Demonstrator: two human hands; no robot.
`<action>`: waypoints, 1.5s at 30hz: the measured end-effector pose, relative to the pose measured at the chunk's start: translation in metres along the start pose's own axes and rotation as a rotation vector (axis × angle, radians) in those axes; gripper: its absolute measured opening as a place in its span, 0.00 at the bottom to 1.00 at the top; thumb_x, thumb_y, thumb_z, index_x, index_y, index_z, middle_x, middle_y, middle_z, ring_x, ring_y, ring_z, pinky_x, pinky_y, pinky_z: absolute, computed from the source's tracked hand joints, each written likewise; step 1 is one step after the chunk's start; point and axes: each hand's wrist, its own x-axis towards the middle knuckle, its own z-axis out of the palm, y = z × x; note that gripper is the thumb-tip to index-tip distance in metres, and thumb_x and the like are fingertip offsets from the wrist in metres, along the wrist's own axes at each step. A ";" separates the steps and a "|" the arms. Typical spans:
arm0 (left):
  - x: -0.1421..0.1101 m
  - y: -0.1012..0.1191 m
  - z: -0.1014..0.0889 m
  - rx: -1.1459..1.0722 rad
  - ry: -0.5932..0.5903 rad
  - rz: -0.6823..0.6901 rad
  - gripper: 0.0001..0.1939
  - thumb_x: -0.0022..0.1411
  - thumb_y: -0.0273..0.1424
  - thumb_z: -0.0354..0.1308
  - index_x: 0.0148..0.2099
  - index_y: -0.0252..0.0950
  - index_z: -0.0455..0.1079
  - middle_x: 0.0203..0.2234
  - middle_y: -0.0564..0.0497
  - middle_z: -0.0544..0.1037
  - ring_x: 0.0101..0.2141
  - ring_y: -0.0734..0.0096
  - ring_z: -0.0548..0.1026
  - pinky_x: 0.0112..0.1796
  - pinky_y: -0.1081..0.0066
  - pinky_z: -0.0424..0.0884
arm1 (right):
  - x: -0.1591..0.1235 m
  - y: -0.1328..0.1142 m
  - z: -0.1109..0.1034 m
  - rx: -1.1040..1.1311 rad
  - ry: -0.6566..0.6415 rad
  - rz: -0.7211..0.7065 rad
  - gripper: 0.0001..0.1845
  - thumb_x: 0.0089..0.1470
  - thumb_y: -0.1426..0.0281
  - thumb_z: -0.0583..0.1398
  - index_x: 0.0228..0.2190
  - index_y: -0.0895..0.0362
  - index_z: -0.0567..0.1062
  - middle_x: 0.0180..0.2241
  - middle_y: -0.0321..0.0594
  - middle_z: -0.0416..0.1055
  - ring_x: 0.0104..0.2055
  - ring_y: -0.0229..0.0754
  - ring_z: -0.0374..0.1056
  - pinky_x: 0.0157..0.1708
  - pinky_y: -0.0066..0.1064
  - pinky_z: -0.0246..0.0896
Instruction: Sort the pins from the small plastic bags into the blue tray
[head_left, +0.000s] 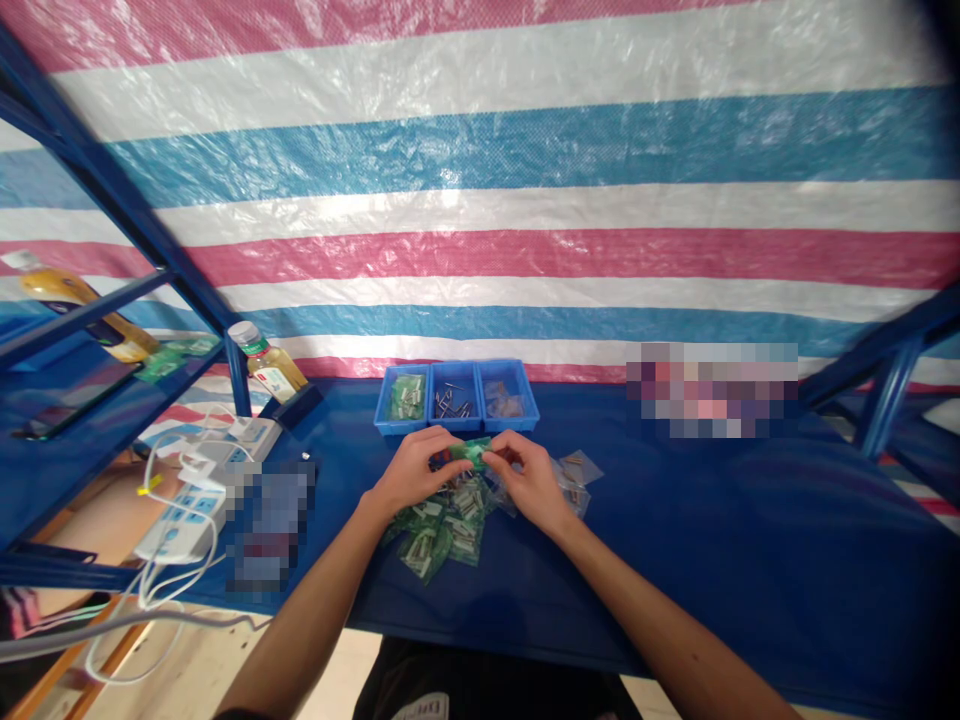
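My left hand point(412, 470) and my right hand point(529, 480) meet above the blue tabletop point(675, 540), both pinching a small green plastic packet point(469, 455) from either side. Its contents are hidden by my fingers. Just below my hands lies a loose heap of green-labelled small bags point(442, 530). Near my right hand are a few clear bags point(576, 482) with brownish contents. Beyond my hands stands a blue three-compartment plastic tray point(456, 397), holding green packets, metal screws point(451, 403) and small bags.
A white power strip point(184, 522) with tangled white cables lies at the table's left edge. Two juice bottles point(274, 365) stand on blue metal shelving at the left. A pixelated object point(712, 390) lies at the far right, and a striped tarpaulin point(480, 200) hangs behind.
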 end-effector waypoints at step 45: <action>0.003 -0.002 0.002 -0.055 0.071 0.015 0.16 0.70 0.39 0.59 0.32 0.34 0.72 0.28 0.49 0.75 0.31 0.71 0.72 0.34 0.72 0.67 | 0.002 0.002 -0.001 0.167 0.029 0.080 0.17 0.58 0.56 0.65 0.27 0.55 0.72 0.23 0.33 0.68 0.25 0.39 0.63 0.29 0.30 0.59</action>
